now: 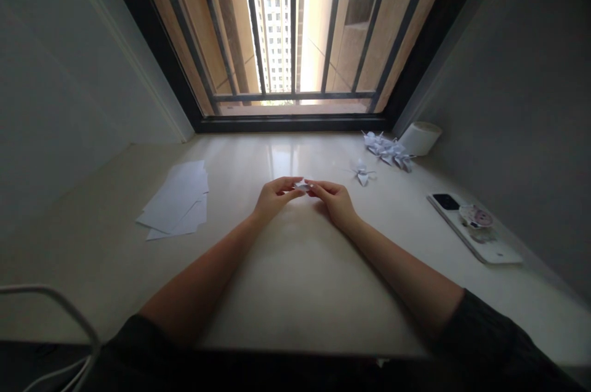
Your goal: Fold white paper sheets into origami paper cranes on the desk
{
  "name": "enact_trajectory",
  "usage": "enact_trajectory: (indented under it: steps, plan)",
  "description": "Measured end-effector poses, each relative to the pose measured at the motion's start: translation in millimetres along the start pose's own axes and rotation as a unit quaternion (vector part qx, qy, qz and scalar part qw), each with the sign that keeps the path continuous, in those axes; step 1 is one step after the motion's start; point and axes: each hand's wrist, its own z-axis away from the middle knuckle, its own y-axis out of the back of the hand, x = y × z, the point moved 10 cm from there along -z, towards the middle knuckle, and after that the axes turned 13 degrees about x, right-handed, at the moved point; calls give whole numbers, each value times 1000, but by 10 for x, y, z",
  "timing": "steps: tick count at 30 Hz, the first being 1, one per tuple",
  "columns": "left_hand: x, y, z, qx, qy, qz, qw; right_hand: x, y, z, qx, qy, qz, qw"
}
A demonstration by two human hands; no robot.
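A small piece of folded white paper [302, 185] is pinched between both hands, just above the middle of the pale sill. My left hand [276, 194] grips its left side with thumb and fingertips. From the other side, my right hand [336, 200] closes on the right part of it. Fingers cover much of the paper, so its full shape is hidden. To the right of my right hand lies a folded paper crane [362, 175], apart from the hand. Behind it, several more paper cranes [386, 149] sit in a heap.
A loose stack of white paper sheets [173, 198] lies on the left of the sill [295, 281]. On the right are a white phone [480, 232] with a round grip and a white roll [420, 137]. A pale cable [60, 300] curves at lower left; a barred window [293, 124] stands behind.
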Motion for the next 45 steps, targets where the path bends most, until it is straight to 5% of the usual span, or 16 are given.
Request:
enact_trajectory:
  steps: [7, 20, 45]
  plan:
    - [76, -2, 6, 5, 0, 29, 1000, -103, -7, 35, 8, 14, 3, 1000]
    - [-5, 200, -46, 105, -4, -7, 994, -136, 44, 51, 45, 25, 36, 998]
    - [32, 165, -10, 104, 16, 49, 993, -20, 66, 14, 61, -22, -66, 996]
